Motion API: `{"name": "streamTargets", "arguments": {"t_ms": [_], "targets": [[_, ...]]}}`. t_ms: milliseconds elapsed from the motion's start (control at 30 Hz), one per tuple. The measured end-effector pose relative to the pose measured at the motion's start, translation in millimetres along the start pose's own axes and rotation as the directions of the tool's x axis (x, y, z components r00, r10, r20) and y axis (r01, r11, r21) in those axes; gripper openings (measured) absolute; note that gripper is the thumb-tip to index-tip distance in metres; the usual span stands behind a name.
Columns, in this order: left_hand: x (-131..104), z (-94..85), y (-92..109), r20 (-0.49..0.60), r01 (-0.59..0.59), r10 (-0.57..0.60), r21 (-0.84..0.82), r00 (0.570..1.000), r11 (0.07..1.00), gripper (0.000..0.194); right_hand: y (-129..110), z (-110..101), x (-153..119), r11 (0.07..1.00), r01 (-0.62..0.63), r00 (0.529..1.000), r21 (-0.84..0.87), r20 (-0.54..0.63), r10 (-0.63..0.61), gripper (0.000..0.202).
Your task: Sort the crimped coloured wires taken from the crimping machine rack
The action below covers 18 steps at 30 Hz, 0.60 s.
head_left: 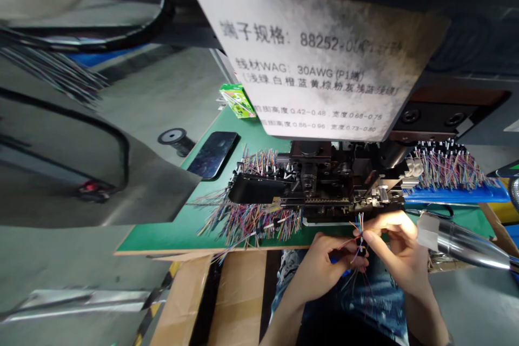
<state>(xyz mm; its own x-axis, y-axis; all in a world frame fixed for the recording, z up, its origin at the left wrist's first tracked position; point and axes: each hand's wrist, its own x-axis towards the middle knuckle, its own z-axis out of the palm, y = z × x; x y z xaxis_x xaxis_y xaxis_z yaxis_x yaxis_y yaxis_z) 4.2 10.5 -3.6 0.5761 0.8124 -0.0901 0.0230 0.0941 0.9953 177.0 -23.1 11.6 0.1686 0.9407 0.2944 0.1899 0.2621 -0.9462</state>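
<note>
In front of the crimping machine (320,178), both hands are closed on one wire harness (360,235) with thin coloured wires fanning out at its top and bottom. My left hand (328,265) grips it from the left, with a red wire and a purple wire running by the fingers. My right hand (391,240) pinches the bundle near its upper end, just below the machine's metal crimping parts (375,194). A short dark sleeve with a white band shows between the hands. The fingertips partly hide the bundle.
Piles of coloured wires (251,224) lie on the green tabletop (162,235) at left. More wires (450,167) fill a blue tray (458,193) at right. A phone (213,154) and a metal nozzle-shaped tube (466,240) flank the machine. A printed label (316,65) hangs above.
</note>
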Motion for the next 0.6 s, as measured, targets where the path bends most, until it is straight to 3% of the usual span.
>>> {"name": "streamTargets", "arguments": {"t_ms": [133, 367, 600], "targets": [[4, 4.4, -2, -0.085, -0.012, 0.014, 0.023, 0.996, 1.000, 0.015, 4, 5, -2, 0.993, -0.102, 0.992, 0.062, -0.067, 0.106, 0.010], [9, 13.4, -8, -0.159, -0.001, 0.000, -0.007, 0.987, 1.000, 0.017, 8, 6, 0, 0.980, -0.196, 0.969, 0.018, -0.152, 0.197, 0.010], [8, 12.9, -5, -0.151, 0.013, -0.018, -0.032, 0.988, 0.999, 0.018, 4, 10, 0, 0.985, -0.170, 0.970, 0.009, -0.174, 0.169, 0.010]]}}
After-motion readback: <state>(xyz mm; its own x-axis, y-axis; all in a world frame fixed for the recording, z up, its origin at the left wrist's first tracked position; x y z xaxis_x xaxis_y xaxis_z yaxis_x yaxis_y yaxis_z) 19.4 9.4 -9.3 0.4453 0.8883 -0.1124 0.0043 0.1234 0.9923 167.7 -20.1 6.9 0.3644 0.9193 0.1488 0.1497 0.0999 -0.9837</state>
